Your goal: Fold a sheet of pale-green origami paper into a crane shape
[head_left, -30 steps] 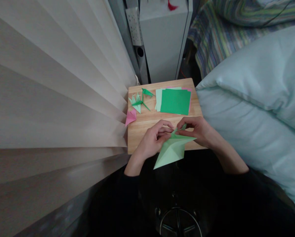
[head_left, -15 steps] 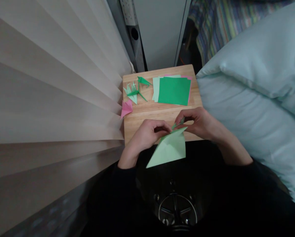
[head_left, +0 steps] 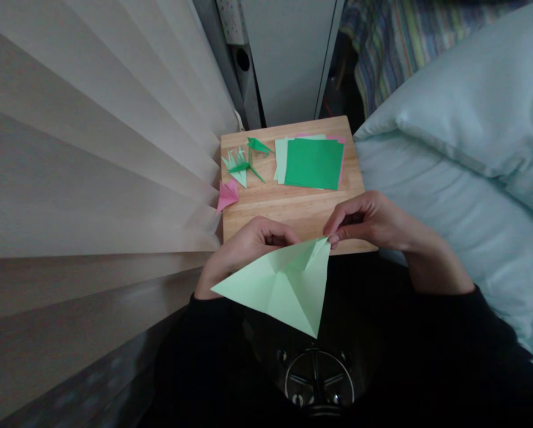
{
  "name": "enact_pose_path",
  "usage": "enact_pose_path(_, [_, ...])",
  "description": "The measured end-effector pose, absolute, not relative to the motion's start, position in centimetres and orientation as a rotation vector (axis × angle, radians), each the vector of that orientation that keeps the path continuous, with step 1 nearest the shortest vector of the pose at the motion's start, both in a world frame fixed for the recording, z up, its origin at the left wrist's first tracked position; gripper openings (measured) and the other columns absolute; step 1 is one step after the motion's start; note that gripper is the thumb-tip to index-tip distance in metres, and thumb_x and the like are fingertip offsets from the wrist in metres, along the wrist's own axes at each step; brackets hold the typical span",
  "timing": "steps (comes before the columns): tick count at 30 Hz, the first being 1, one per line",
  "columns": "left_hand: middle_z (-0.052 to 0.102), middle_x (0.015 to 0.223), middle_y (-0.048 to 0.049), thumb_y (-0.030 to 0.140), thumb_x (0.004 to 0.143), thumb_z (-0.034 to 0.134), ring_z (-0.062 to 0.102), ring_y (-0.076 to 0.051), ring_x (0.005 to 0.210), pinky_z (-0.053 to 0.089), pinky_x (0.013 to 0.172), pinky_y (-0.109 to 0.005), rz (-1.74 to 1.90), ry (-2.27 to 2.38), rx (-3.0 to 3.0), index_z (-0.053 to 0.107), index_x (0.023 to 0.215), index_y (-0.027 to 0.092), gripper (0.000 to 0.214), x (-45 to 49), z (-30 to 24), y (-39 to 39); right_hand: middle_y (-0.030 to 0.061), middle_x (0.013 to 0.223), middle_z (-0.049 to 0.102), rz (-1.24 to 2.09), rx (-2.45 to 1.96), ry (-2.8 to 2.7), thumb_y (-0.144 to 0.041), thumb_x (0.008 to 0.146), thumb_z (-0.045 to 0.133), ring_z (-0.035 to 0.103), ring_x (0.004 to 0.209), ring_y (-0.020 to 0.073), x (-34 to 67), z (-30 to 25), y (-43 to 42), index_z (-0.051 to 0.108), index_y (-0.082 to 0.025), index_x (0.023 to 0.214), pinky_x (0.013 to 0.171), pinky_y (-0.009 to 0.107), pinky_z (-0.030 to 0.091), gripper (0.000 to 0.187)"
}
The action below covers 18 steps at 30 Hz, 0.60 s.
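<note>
A creased sheet of light green origami paper [head_left: 277,285] is held over the near edge of the small wooden table, partly opened out, with one corner pointing left and another down. My right hand [head_left: 364,223] pinches its upper right corner between thumb and fingers. Behind the paper's upper edge is my left hand [head_left: 261,236], its fingers curled around that edge; the fingertips are hidden by the sheet. Beyond the hands lies a stack of origami paper with a dark green sheet [head_left: 314,164] on top, and light green and pink sheets show beneath it.
The wooden table [head_left: 275,205] carries folded pieces at its far left: green ones [head_left: 258,145], a light green one [head_left: 236,163] and a pink one [head_left: 227,195]. A pleated curtain [head_left: 114,178] borders the left side, pale bedding [head_left: 448,178] the right. A cabinet [head_left: 290,59] stands behind.
The light green paper has been turned and spread wider, its left corner swinging left and its lower corner coming down. My right hand has shifted slightly right, onto the upper right corner.
</note>
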<state>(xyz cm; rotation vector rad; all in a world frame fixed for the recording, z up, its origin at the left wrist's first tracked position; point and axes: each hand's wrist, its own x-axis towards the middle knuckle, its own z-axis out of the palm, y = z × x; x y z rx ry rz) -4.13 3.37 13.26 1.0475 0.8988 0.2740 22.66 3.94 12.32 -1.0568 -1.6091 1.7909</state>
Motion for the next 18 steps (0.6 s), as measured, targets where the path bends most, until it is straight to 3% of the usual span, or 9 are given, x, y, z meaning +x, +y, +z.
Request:
enact_pose_path(8, [0.080,0.076,-0.0046,0.028,0.078,0.082,0.072,-0.018,0.063,0.053,0.054,-0.025,0.348,0.939,1.094,0.082,0.078,0.020,0.007,-3.8,13.6,2.9,0.0024,0.076,0.079,1.743,-1.068,-1.644,-0.050,0.078,0.086,0.075,0.071,0.0184,22.8,12.5,4.1,0.080,-0.022,0.078,0.067,0.031,0.063,0.029])
enact_pose_path(18, [0.080,0.081,-0.0048,0.026,0.082,0.078,0.074,-0.018,0.071,0.057,0.065,-0.027,0.369,0.887,1.265,0.082,0.082,0.018,0.009,-3.5,12.5,3.1,-0.0003,0.068,0.073,1.763,-1.102,-1.698,-0.045,0.078,0.085,0.063,0.056,0.0129,22.0,11.7,3.9,0.076,-0.023,0.075,0.049,0.026,0.048,0.024])
